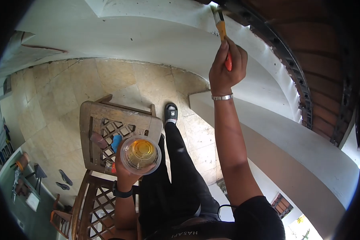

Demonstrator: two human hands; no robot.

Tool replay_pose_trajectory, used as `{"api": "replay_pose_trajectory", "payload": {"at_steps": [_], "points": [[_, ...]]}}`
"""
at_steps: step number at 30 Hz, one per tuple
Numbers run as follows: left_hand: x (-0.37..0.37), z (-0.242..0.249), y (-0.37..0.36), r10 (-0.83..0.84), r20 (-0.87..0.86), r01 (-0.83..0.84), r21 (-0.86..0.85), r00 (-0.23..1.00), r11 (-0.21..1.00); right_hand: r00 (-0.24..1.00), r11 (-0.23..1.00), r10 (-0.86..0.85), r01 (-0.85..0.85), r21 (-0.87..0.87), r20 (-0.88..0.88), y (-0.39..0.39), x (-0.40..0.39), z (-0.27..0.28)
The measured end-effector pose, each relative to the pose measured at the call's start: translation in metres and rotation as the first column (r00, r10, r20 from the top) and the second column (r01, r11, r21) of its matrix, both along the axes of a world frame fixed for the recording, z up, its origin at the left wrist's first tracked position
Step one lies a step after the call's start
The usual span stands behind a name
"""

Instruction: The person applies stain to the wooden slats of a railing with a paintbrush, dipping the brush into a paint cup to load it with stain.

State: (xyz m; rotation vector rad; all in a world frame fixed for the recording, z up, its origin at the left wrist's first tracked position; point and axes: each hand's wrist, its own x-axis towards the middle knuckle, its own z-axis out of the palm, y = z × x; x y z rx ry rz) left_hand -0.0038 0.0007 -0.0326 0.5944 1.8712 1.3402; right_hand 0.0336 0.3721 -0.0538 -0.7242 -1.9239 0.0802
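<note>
My right hand [229, 66] is raised and closed around the handle of a paintbrush [221, 29], yellow near the bristles and red at its end. The bristles point up against the top of the white wall [176, 24], beside the dark roof edge; whether they touch cannot be made out. Lower down, my left hand [126, 172] grips a clear plastic cup [141, 155] with a little yellowish liquid at its bottom. The cup hides most of the fingers.
A wooden lattice-seat chair [122, 114] stands below the cup, with a blue item [116, 143] on it. My foot in a black slide [171, 113] rests on the tiled floor [120, 76]. Brown roof tiles with a black metal strip [286, 46] curve along the right.
</note>
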Motion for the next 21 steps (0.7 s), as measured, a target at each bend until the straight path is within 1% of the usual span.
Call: {"api": "replay_pose_trajectory", "payload": {"at_steps": [2,3,4,6,8,10,12,13,14,15,16,18,19,20,21], "points": [[0.004,-0.005,-0.003,-0.026,0.005,0.026,-0.03,1.0,0.999,0.982,0.983,0.183,-0.182,0.013,-0.049,0.003,0.003,0.002],[0.005,-0.007,-0.003,-0.043,0.007,0.043,-0.045,0.999,0.998,0.969,0.965,0.246,-0.246,0.087,0.003,0.008,0.01,0.001],[0.009,-0.009,-0.003,-0.056,0.014,0.056,-0.049,0.998,0.997,0.972,0.969,0.234,-0.234,0.081,0.009,0.012,0.022,-0.002],[0.015,-0.015,-0.002,0.004,0.034,-0.002,-0.064,0.999,0.998,0.99,0.987,0.126,-0.132,0.092,0.065,0.024,0.046,-0.005],[0.019,-0.02,-0.002,0.015,0.031,-0.014,-0.048,0.999,0.999,0.995,0.989,-0.104,0.103,-0.11,-0.009,0.033,0.074,0.001],[0.019,-0.02,0.001,0.025,0.029,-0.024,-0.031,0.999,0.999,0.973,0.976,-0.211,0.204,-0.076,-0.093,0.039,0.099,0.003],[0.014,-0.014,0.007,-0.076,-0.095,0.072,-0.046,0.993,0.996,0.921,0.925,-0.365,0.343,-0.162,-0.134,0.039,0.12,0.003],[0.016,-0.016,0.006,-0.075,-0.095,0.071,-0.045,0.993,0.996,0.893,0.908,-0.406,0.368,-0.201,-0.195,0.041,0.129,0.002],[0.018,-0.019,0.004,-0.027,-0.026,0.026,-0.031,0.999,0.999,0.852,0.882,-0.459,0.403,-0.243,-0.251,0.042,0.136,0.001],[0.019,-0.019,0.003,0.02,0.042,-0.019,-0.022,0.999,1.0,0.84,0.884,-0.453,0.381,-0.269,-0.298,0.038,0.135,0.002],[0.018,-0.018,0.003,0.022,0.038,-0.022,-0.021,0.999,1.0,0.825,0.886,-0.448,0.358,-0.294,-0.345,0.036,0.132,0.003],[0.016,-0.014,0.005,-0.008,0.005,0.008,-0.03,1.0,1.0,0.907,0.933,-0.359,0.348,-0.089,-0.221,0.031,0.121,-0.004],[0.015,-0.012,0.005,-0.007,0.001,0.007,-0.028,1.0,1.0,0.934,0.941,-0.333,0.32,-0.113,-0.128,0.023,0.107,-0.002],[0.015,-0.008,0.006,-0.027,-0.028,0.026,-0.018,0.999,0.999,0.962,0.954,-0.258,0.24,-0.18,-0.086,0.011,0.09,-0.002],[0.014,-0.006,0.007,-0.045,-0.059,0.045,-0.007,0.997,0.999,1.0,0.999,0.004,-0.004,-0.05,-0.01,0.008,0.077,-0.004]]}}
